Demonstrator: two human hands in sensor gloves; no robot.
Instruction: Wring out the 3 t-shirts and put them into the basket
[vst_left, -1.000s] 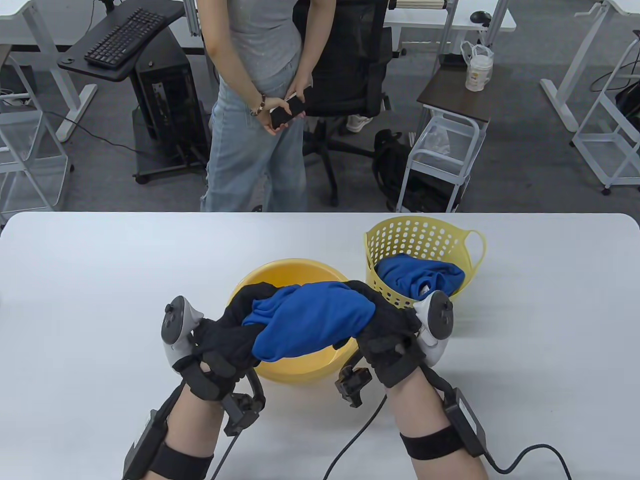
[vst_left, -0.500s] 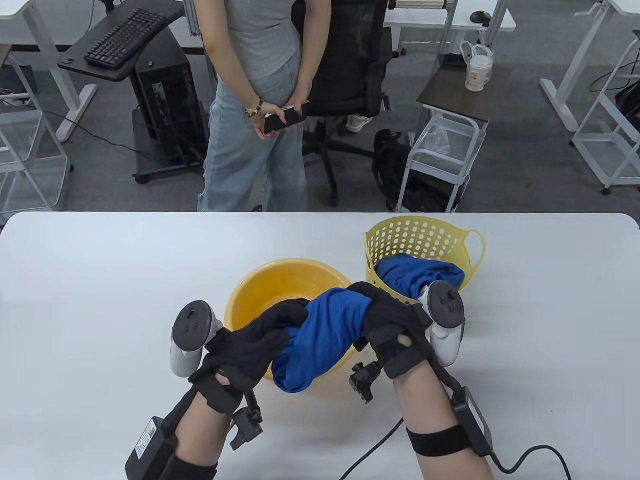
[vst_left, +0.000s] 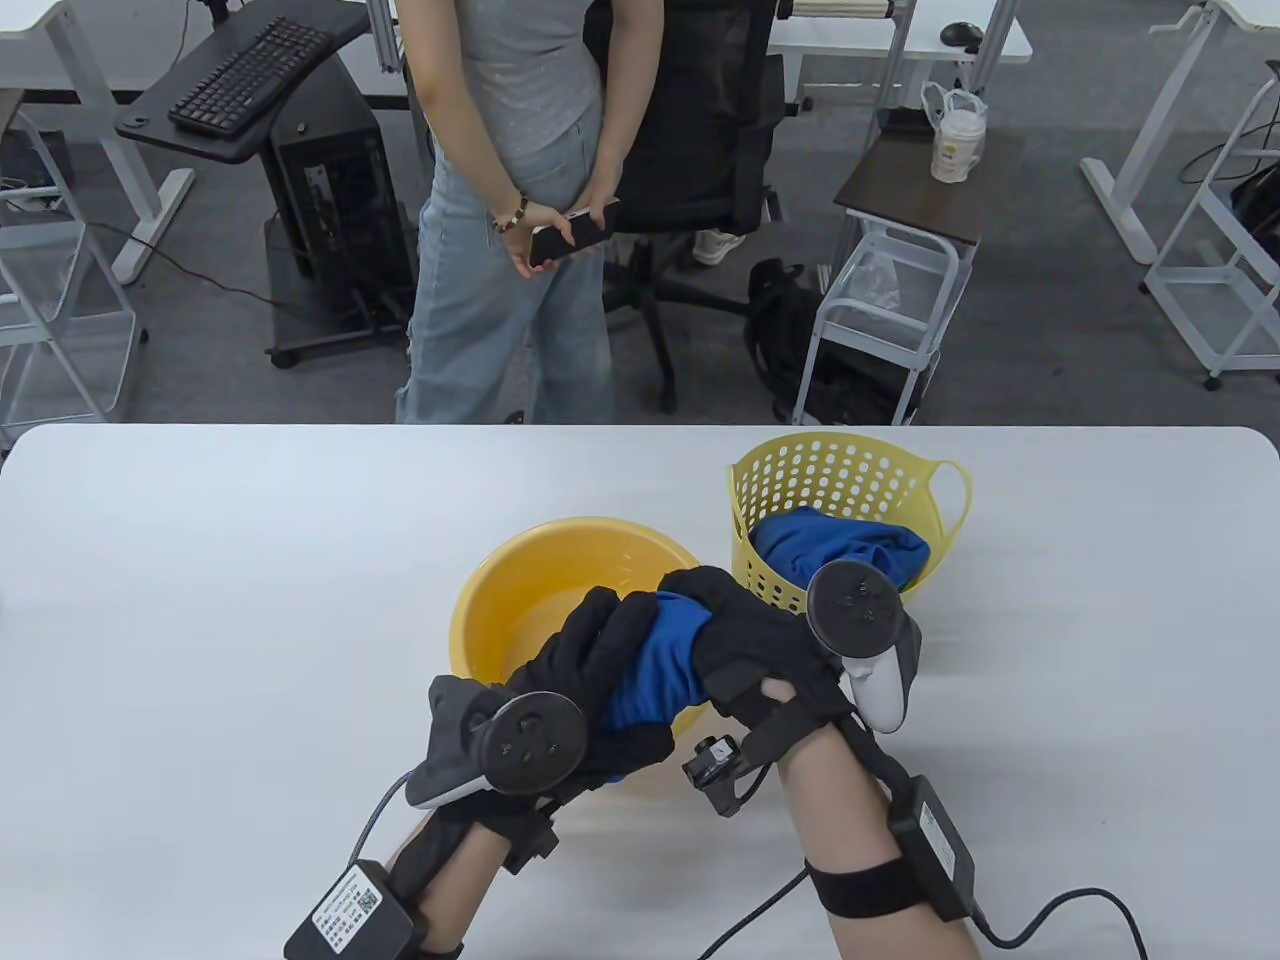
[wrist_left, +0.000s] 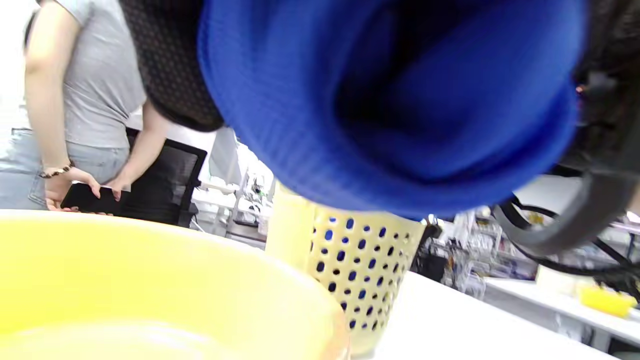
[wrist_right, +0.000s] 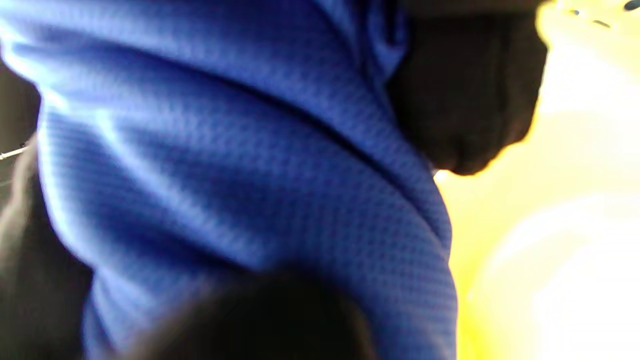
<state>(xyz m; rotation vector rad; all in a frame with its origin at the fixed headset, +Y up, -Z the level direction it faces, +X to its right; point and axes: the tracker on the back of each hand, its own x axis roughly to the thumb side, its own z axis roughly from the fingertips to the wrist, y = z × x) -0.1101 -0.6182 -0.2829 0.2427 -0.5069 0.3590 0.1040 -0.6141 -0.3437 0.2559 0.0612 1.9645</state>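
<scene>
A: Hand status?
B: Left hand (vst_left: 590, 690) in black sensor glove grips one end of the bunched blue mesh-knit t-shirt (vst_left: 655, 665); right hand (vst_left: 745, 640) grips the other end. Fingers of both curled around the fabric, hands nearly touching.
A: Where relative to the round yellow plastic basin (vst_left: 520, 590)?
B: Shirt is held above the basin's near rim, off the white table (vst_left: 200, 600). The left wrist view shows the shirt hanging over the basin.
A: Basket?
B: Pale yellow perforated plastic basket (vst_left: 840, 480) stands just right of the basin, slightly further back. A second blue t-shirt (vst_left: 850, 550) lies inside it.
A: Third shirt?
B: Cannot tell.
A: Anything else?
B: Person in grey top and light jeans (vst_left: 510, 200) stands beyond the basin past the table's far edge, holding a dark phone (vst_left: 570, 235) in both hands.
</scene>
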